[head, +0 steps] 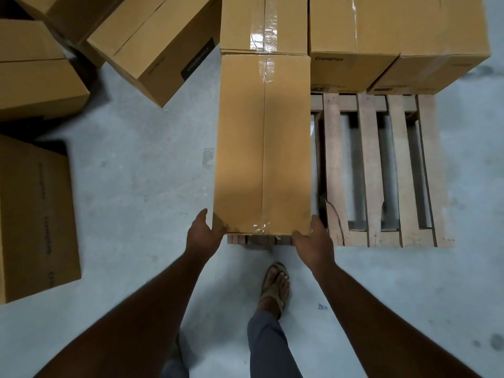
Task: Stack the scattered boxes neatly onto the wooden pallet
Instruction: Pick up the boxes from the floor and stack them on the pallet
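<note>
Long taped cardboard box (263,148) lies lengthwise along left edge of wooden pallet (381,170), far end butted against second taped box (263,23) at pallet's rear-left corner. Left hand (203,234) cups near-left corner of long box, right hand (313,241) cups near-right corner — fingers curled round box edges. Crompton-marked boxes (354,42) fill rear edge of pallet. Loose boxes (155,47) on concrete floor (141,165) left of pallet — sandalled foot (275,285) below near end.
</note>
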Motion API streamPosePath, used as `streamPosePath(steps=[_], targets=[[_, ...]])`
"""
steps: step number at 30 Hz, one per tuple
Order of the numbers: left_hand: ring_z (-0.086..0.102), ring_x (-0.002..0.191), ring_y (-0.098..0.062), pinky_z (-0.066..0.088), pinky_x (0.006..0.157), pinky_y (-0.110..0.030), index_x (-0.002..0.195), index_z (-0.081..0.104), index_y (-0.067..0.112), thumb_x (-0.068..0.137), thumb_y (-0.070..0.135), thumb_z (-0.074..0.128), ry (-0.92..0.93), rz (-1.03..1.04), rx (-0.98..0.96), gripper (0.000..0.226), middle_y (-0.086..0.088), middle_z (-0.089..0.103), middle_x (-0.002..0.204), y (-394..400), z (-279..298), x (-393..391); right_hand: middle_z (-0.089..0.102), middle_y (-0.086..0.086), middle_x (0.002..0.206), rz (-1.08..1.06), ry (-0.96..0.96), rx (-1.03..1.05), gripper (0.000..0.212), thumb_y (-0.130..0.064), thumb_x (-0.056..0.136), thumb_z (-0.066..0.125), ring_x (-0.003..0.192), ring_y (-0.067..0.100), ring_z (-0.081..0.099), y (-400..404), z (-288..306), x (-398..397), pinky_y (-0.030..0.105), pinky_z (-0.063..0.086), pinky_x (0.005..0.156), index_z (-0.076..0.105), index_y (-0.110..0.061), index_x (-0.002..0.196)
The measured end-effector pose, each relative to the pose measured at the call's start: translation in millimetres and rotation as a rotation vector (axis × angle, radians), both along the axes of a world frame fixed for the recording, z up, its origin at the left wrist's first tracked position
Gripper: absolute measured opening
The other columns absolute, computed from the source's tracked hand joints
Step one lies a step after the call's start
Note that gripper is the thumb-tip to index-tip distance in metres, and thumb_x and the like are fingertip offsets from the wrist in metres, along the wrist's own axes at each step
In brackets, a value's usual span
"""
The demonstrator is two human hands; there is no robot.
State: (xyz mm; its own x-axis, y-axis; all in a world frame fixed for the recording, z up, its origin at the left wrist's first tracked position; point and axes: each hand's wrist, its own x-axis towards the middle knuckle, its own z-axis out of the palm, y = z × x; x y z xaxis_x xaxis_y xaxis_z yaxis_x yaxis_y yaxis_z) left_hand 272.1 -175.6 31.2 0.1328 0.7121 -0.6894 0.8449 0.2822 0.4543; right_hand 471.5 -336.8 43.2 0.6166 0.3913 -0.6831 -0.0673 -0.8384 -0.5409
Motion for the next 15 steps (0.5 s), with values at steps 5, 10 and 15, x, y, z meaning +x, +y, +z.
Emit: streamPosePath(steps=[5,10,15], targets=[[0.059,0.13,-0.018,0.051,0.102,-0.034,0.151,0.049,0.017,0.094,0.035,0.074,-0.244,0.132,-0.08,0.065,0.0,0.054,0.151,-6.6,74.4,-19.6,0.063,-0.002,0.141,-0.015,-0.006,0.218,0.04,-0.013,0.102,0.063,0.128,0.017,0.06,17.7,78.2,-42.9,0.018,0.046,0.093,0.06,-0.018,0.141],[0.067,0.117,-0.016,0.054,0.104,-0.041,0.129,0.069,0.016,0.098,0.014,0.069,-0.413,0.288,-0.067,0.031,0.004,0.072,0.124,-7.6,140.4,-87.4,0.072,-0.01,0.112,-0.11,0.134,0.321,0.017,-0.019,0.101,0.066,0.109,0.015,0.068,58.0,144.8,-131.0,0.026,0.054,0.093,0.069,-0.026,0.117],[0.072,0.109,-0.027,0.056,0.093,-0.04,0.12,0.071,0.011,0.099,0.005,0.066,-0.533,0.565,-0.03,0.022,-0.006,0.078,0.111,24.6,175.8,-222.6,0.078,-0.005,0.103,-0.067,0.276,0.388,0.012,-0.017,0.098,0.07,0.101,0.019,0.072,125.7,193.4,-278.1,0.043,0.058,0.093,0.073,-0.023,0.107]])
